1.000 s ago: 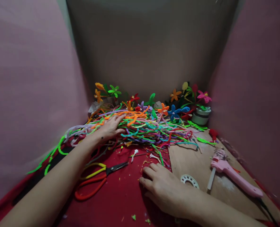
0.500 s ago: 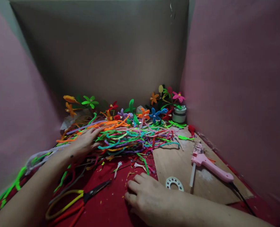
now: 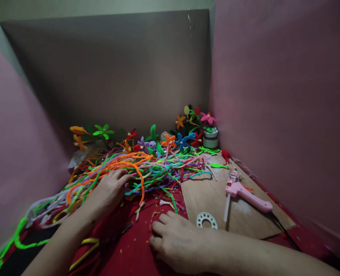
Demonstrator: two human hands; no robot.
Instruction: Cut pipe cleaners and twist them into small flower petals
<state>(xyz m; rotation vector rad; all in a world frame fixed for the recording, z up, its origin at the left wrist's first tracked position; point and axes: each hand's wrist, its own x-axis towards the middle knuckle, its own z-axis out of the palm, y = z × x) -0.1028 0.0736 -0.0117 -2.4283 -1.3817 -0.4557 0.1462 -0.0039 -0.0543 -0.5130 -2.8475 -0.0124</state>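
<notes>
My left hand (image 3: 110,191) reaches into a tangled heap of many-coloured pipe cleaners (image 3: 161,168), its fingers closed on some at the near edge; the fingertips are partly hidden. A long orange pipe cleaner (image 3: 141,178) curves over the heap just right of those fingers. My right hand (image 3: 178,239) rests palm down on the red cloth (image 3: 129,255), fingers loosely bent and slightly apart, with nothing visible in them. Scissors (image 3: 91,247) with yellow and red handles lie on the cloth, partly covered by my left forearm and its shadow.
On a wooden board (image 3: 198,191) at the right lie a pink glue gun (image 3: 250,195) with its cord and a pale ring with holes (image 3: 207,220). Pipe-cleaner flowers (image 3: 183,142) and a small grey pot (image 3: 210,138) stand along the back. Pink walls rise at both sides.
My left hand has drawn nearer, and the pipe cleaners have shifted with it; an orange one now hangs over the front. My right hand stays in place. The view has tilted slightly.
</notes>
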